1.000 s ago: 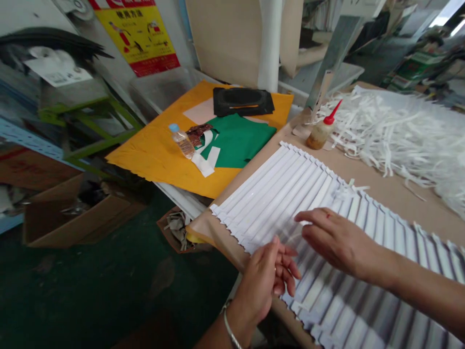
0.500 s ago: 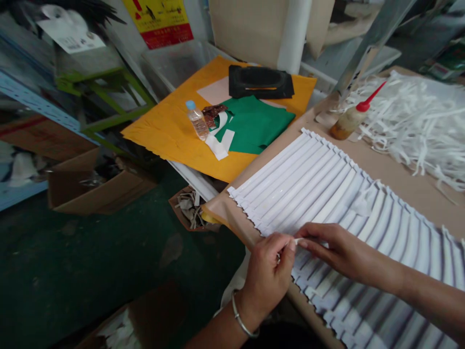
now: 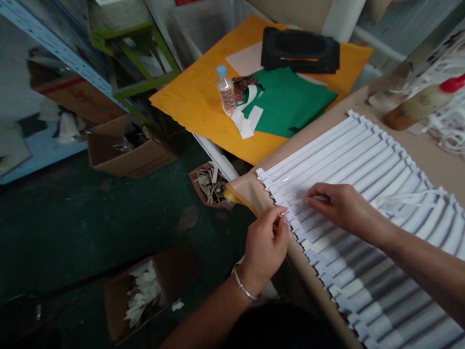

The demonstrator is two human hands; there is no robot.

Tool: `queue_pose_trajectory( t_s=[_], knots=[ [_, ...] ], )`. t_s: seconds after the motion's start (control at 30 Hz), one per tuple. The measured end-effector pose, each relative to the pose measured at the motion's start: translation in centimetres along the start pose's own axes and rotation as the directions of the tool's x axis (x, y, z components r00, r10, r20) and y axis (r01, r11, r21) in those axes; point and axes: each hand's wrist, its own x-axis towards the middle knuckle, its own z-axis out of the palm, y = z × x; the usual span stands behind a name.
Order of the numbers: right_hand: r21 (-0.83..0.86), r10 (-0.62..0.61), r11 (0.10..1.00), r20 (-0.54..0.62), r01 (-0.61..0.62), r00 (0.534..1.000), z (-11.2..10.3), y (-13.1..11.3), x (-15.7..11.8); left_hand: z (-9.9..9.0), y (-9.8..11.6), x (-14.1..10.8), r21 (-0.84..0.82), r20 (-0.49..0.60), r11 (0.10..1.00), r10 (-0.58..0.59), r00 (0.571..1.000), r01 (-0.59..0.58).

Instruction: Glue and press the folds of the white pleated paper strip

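Note:
Overlapping white strips (image 3: 327, 160) lie in a long row on the brown-covered table (image 3: 421, 150). At their near-left ends, my left hand (image 3: 267, 242), with a bangle on the wrist, is closed in a pinch; what its fingertips hold is too small to make out. My right hand (image 3: 336, 206) is above the strips, a little to the right, with thumb and fingers pinched together. Whatever sits between those fingertips cannot be made out either. A thin white band (image 3: 417, 196) lies across the strips near my right forearm.
Beyond the strips, a yellow sheet (image 3: 196, 92) bears a bottle (image 3: 227, 94), green material (image 3: 290, 104) and a black piece (image 3: 300, 51). A red-capped glue bottle (image 3: 417, 104) stands at right. Cardboard boxes (image 3: 134, 157) with scraps are on the floor.
The view has shifted, showing more floor at left. My hands, which were touching at a small white piece, are now apart, my right hand further over the strips.

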Motion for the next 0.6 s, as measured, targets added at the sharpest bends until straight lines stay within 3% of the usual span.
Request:
queue_pose_trajectory(
  t_s=[0.1,0.27,0.6],
  knots=[
    [-0.113,0.011,0.994,-0.05,-0.017,0.999,-0.3,0.1,0.9,-0.6,-0.5,0.1,0.074,-0.035,0.995,0.073,0.997,-0.07],
    [-0.165,0.061,0.984,-0.061,-0.07,0.996,-0.7,0.1,1.7,-0.8,-1.0,0.0,0.227,0.007,0.948,0.226,0.974,-0.222],
    [-0.236,0.044,0.97,-0.096,-0.066,0.994,-0.3,0.3,2.2,-0.5,-1.2,1.3,0.567,0.123,0.733,0.376,0.918,-0.376]
  ],
)
